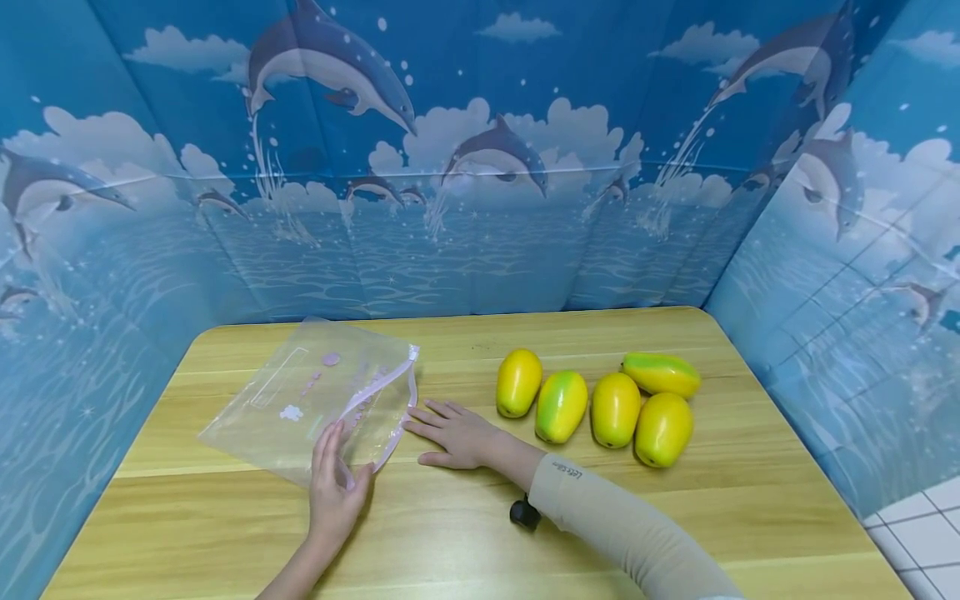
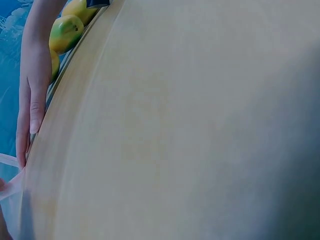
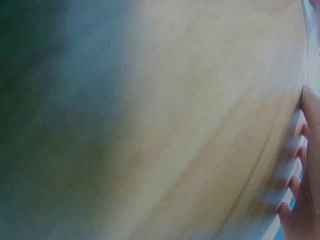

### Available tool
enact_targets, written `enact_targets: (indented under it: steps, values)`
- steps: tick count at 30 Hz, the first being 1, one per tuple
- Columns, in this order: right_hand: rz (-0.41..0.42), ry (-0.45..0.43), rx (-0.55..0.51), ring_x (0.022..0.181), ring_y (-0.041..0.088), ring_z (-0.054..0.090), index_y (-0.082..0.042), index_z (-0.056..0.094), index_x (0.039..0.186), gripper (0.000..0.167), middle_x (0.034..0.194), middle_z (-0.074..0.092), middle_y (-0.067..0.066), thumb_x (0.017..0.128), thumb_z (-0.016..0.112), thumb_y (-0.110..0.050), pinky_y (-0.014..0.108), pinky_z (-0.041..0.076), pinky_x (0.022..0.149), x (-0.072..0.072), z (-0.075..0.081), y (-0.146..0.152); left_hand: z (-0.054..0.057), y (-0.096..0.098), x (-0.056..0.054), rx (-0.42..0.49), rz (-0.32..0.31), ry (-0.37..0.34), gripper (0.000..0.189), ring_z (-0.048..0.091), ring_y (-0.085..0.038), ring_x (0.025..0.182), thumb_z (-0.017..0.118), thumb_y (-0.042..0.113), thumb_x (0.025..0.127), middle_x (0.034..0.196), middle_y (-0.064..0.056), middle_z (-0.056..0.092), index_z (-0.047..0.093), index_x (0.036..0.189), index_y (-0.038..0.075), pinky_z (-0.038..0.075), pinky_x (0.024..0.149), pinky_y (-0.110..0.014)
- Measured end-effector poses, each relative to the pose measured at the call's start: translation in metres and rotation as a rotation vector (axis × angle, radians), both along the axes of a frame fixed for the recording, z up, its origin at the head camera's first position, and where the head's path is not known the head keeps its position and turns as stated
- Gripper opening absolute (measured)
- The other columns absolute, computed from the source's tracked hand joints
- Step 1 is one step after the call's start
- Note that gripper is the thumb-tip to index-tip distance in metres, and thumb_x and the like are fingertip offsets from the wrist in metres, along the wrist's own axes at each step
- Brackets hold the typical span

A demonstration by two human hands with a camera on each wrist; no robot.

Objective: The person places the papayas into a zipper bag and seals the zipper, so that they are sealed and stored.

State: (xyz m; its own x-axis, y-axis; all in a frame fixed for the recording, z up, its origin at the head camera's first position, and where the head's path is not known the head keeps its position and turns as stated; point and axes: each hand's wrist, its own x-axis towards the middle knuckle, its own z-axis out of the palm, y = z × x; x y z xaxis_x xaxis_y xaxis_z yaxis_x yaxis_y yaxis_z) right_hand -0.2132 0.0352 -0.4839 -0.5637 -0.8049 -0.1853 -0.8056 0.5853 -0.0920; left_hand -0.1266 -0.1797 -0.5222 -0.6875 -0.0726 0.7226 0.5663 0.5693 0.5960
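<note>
A clear zip bag (image 1: 292,383) with lilac edging lies on the left part of the table, its mouth gaping toward the right. At the near side of that mouth my left hand (image 1: 336,492) holds the edge between its fingers and thumb. My right hand (image 1: 457,437) lies palm down with spread fingers, their tips touching the lilac strip of the bag. In the left wrist view the right hand (image 2: 35,95) points down toward the bag's edge (image 2: 12,185). Fingers of the right hand (image 3: 305,200) line the right border of the right wrist view.
To the right of the right hand sit several yellow-green mangoes, among them a mango (image 1: 518,383) nearest the hand and a mango (image 1: 660,374) lying sideways behind. A black wrist device (image 1: 525,514) hangs under the right forearm. Dolphin-print curtains (image 1: 480,242) border the wooden table (image 1: 420,550).
</note>
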Motion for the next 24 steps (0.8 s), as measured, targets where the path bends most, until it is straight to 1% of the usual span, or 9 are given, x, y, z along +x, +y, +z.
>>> enact_targets:
  steps: [4, 8, 10, 12, 14, 17, 19, 21, 24]
  values:
    - [0.006, 0.009, -0.001, 0.140, 0.020, 0.005, -0.027, 0.012, 0.147, 0.061, 0.154, 0.006, -0.006, 0.095, 0.026, -0.053, 0.039, 0.011, 0.116, 0.000, -0.001, 0.000, 0.000, -0.001, 0.001, -0.002, -0.011, 0.002, 0.087, 0.025, -0.004, 0.130, 0.073, -0.015, 0.056, 0.132, -0.028, 0.036, 0.035, 0.133, -0.009, 0.018, 0.111, -0.016]
    - [0.013, 0.021, -0.002, 0.140, 0.021, 0.006, -0.027, 0.013, 0.147, 0.061, 0.154, 0.007, -0.005, 0.095, 0.026, -0.053, 0.039, 0.012, 0.115, 0.000, -0.002, 0.001, 0.000, -0.002, 0.002, -0.013, -0.018, -0.012, 0.090, 0.024, -0.005, 0.131, 0.075, -0.015, 0.055, 0.133, -0.028, 0.034, 0.033, 0.134, -0.009, 0.018, 0.111, -0.016]
    - [0.014, 0.022, -0.004, 0.140, 0.021, 0.006, -0.027, 0.013, 0.147, 0.060, 0.154, 0.007, -0.005, 0.095, 0.027, -0.053, 0.039, 0.012, 0.115, 0.000, -0.002, 0.001, 0.000, -0.002, 0.002, -0.016, -0.013, -0.026, 0.092, 0.024, -0.003, 0.130, 0.076, -0.016, 0.053, 0.133, -0.028, 0.033, 0.032, 0.134, -0.010, 0.017, 0.110, -0.014]
    - [0.015, 0.013, -0.014, 0.140, 0.021, 0.006, -0.026, 0.014, 0.147, 0.060, 0.154, 0.008, -0.004, 0.095, 0.028, -0.052, 0.039, 0.012, 0.115, 0.001, -0.001, 0.001, 0.002, -0.001, 0.004, -0.009, -0.003, -0.041, 0.094, 0.024, 0.000, 0.128, 0.076, -0.018, 0.051, 0.133, -0.028, 0.033, 0.032, 0.133, -0.011, 0.016, 0.109, -0.012]
    - [0.017, 0.008, -0.029, 0.139, 0.021, 0.008, -0.025, 0.016, 0.147, 0.060, 0.153, 0.009, -0.003, 0.095, 0.030, -0.051, 0.039, 0.013, 0.115, 0.001, -0.001, 0.001, 0.006, 0.001, 0.006, 0.000, 0.004, -0.051, 0.094, 0.025, 0.002, 0.126, 0.076, -0.019, 0.049, 0.132, -0.030, 0.033, 0.032, 0.132, -0.013, 0.015, 0.109, -0.010]
    - [0.028, 0.008, -0.069, 0.139, 0.024, 0.013, -0.022, 0.020, 0.147, 0.060, 0.153, 0.014, 0.000, 0.095, 0.035, -0.048, 0.041, 0.017, 0.114, 0.002, 0.001, 0.001, 0.017, 0.007, 0.010, 0.007, 0.013, -0.058, 0.091, 0.026, 0.002, 0.124, 0.075, -0.021, 0.048, 0.129, -0.033, 0.034, 0.032, 0.129, -0.016, 0.015, 0.108, -0.009]
    - [0.037, 0.002, -0.109, 0.138, 0.025, 0.017, -0.019, 0.023, 0.146, 0.060, 0.152, 0.017, 0.003, 0.094, 0.040, -0.045, 0.042, 0.020, 0.113, 0.003, 0.003, 0.002, 0.021, 0.010, 0.012, 0.006, 0.017, -0.058, 0.090, 0.026, 0.003, 0.123, 0.074, -0.021, 0.048, 0.127, -0.035, 0.034, 0.032, 0.128, -0.018, 0.015, 0.108, -0.009]
    - [0.038, -0.018, -0.172, 0.136, 0.026, 0.021, -0.016, 0.026, 0.145, 0.060, 0.151, 0.021, 0.006, 0.093, 0.045, -0.041, 0.042, 0.022, 0.113, 0.004, 0.006, 0.003, 0.021, 0.010, 0.012, 0.003, 0.024, -0.062, 0.091, 0.026, 0.002, 0.123, 0.074, -0.021, 0.048, 0.127, -0.035, 0.034, 0.032, 0.128, -0.018, 0.016, 0.108, -0.010]
    - [0.004, -0.064, -0.284, 0.135, 0.025, 0.024, -0.013, 0.029, 0.144, 0.061, 0.149, 0.024, 0.009, 0.092, 0.051, -0.036, 0.039, 0.023, 0.112, 0.007, 0.012, 0.007, 0.012, 0.006, 0.009, 0.007, 0.032, -0.072, 0.095, 0.029, 0.000, 0.122, 0.076, -0.019, 0.048, 0.131, -0.031, 0.034, 0.032, 0.132, -0.013, 0.016, 0.107, -0.009]
